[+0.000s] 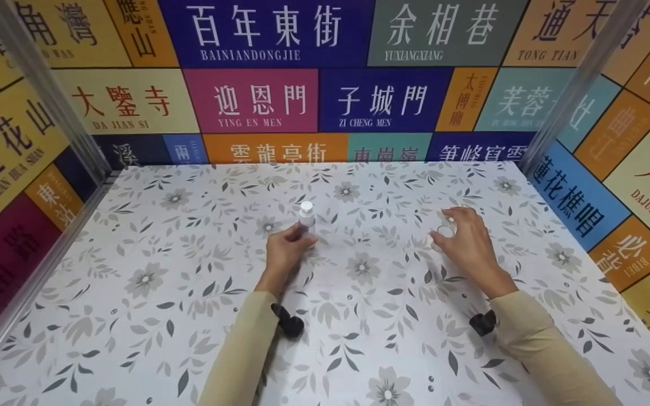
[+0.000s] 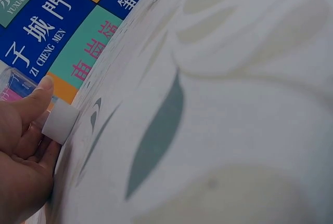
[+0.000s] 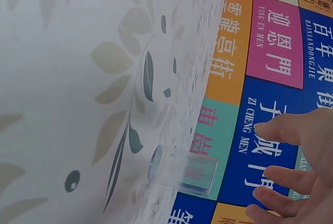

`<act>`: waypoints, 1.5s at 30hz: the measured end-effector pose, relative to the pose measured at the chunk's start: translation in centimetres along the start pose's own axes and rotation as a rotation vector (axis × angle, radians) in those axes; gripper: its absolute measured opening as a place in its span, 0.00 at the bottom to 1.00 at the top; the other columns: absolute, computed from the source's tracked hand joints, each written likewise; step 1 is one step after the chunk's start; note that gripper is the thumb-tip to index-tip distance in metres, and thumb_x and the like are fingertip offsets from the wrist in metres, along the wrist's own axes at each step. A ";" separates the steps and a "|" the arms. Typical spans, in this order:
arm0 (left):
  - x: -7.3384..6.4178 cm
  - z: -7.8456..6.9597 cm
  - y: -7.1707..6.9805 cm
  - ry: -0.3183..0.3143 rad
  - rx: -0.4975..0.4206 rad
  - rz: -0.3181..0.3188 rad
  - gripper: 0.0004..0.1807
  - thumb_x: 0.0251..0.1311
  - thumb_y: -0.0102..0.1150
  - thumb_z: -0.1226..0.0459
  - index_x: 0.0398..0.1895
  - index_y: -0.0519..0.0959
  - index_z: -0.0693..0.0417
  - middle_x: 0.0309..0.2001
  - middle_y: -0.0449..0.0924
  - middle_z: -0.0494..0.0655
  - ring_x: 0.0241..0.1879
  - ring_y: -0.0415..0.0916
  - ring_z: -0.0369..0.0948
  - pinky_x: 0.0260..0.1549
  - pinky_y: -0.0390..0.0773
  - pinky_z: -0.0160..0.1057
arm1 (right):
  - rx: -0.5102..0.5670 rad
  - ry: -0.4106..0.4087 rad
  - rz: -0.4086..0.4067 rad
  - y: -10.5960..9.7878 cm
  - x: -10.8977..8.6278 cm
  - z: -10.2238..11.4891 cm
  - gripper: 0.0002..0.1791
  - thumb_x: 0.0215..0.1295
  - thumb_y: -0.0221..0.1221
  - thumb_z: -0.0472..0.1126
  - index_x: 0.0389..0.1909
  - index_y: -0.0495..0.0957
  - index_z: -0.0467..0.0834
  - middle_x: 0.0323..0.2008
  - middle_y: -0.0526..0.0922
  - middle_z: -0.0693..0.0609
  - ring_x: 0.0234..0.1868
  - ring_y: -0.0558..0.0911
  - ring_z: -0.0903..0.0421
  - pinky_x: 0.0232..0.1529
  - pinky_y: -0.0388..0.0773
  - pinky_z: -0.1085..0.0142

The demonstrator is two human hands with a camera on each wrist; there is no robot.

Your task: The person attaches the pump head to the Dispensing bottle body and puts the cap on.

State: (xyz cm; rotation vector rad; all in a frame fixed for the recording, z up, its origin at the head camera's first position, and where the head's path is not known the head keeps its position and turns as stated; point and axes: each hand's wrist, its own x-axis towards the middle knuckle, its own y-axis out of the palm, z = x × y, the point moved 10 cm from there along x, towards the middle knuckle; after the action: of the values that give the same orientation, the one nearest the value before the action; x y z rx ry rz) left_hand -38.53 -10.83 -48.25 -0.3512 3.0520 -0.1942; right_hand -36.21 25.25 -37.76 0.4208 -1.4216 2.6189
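A small clear bottle (image 1: 306,212) with a white cap-like end stands at the middle of the table. My left hand (image 1: 286,254) grips it low down, thumb on one side and fingers on the other. In the left wrist view the white end (image 2: 61,121) is close to the tabletop, and the fingers partly hide the clear part. Farther right, a clear cylinder (image 3: 183,171) stands upright on the table, cloudy inside. My right hand (image 1: 469,242) is beside it with thumb and fingers spread. The right wrist view shows a gap between fingertips and cylinder.
A white cloth with a grey floral print (image 1: 359,316) covers the table. Coloured wall panels with Chinese lettering (image 1: 251,101) rise at the back and both sides. Clear upright strips (image 1: 576,84) stand at the corners. A black device (image 1: 288,324) sits at each wrist.
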 end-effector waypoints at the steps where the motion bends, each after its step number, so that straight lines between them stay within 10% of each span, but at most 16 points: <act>1: 0.0 0.0 0.0 0.003 0.003 0.000 0.29 0.52 0.73 0.68 0.60 0.77 0.62 0.59 0.81 0.57 0.63 0.78 0.50 0.64 0.76 0.41 | 0.009 0.008 0.008 0.0 0.0 -0.2 0.30 0.60 0.67 0.39 0.61 0.73 0.30 0.63 0.71 0.29 0.66 0.69 0.31 0.69 0.65 0.40; 18: -0.1 0.0 0.0 0.013 -0.031 -0.006 0.28 0.51 0.74 0.70 0.58 0.79 0.64 0.58 0.82 0.58 0.63 0.78 0.50 0.61 0.78 0.40 | 0.045 0.146 0.164 1.4 -0.5 -3.2 0.37 0.66 0.63 0.43 0.70 0.62 0.32 0.67 0.64 0.28 0.67 0.65 0.30 0.69 0.64 0.38; 45: 0.0 0.0 -0.1 0.011 -0.019 -0.014 0.28 0.51 0.74 0.70 0.58 0.79 0.64 0.57 0.82 0.58 0.62 0.79 0.50 0.63 0.78 0.41 | 0.103 0.226 0.187 3.2 -0.5 -4.9 0.37 0.66 0.63 0.42 0.70 0.60 0.28 0.64 0.67 0.28 0.66 0.69 0.32 0.67 0.70 0.42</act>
State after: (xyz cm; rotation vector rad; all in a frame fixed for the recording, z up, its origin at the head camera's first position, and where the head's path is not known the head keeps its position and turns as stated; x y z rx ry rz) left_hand -38.52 -10.88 -48.22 -0.3739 3.0651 -0.1689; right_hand -37.41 27.66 -43.00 -0.0022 -1.3157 2.7861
